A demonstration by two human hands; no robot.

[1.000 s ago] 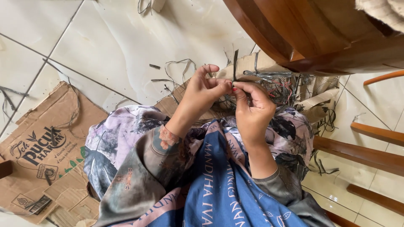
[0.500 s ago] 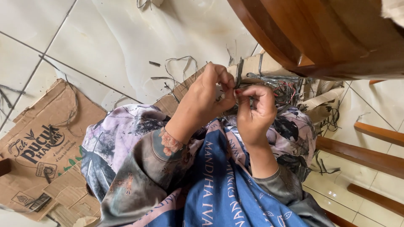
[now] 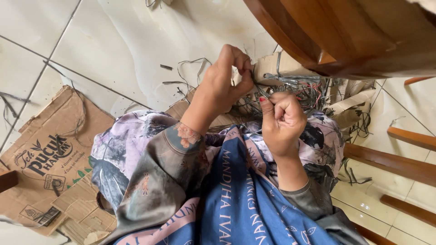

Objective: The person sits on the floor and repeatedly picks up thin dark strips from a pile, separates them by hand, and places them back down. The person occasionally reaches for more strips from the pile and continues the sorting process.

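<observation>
Left hand: raised over the lap, fingers curled in tight and pinched on a thin grey wire strand. The strand runs from these fingers down and across to the other hand.

Right hand: closed in a fist just beside and below the left-hand fingers, thumb pressed on the same strand; red-painted nail showing at the thumb tip. Both hands grip narrowly, nearly touching.

Tangled bundle of grey and dark wire strands: lies directly beyond the fingers of the right hand, partly on the lap, with a few red threads mixed in.

Curved brown wooden furniture edge: above and beyond the fingers, overhanging the bundle.

Flattened brown cardboard box with printed panel: on the floor, well apart from the fingers, off to the left hand's side.

Loose thin wire offcuts: scattered on the pale glossy tiled floor, near the left-hand fingers.

Floral purple-grey garment and blue patterned cloth: cover the lap below the fingers
</observation>
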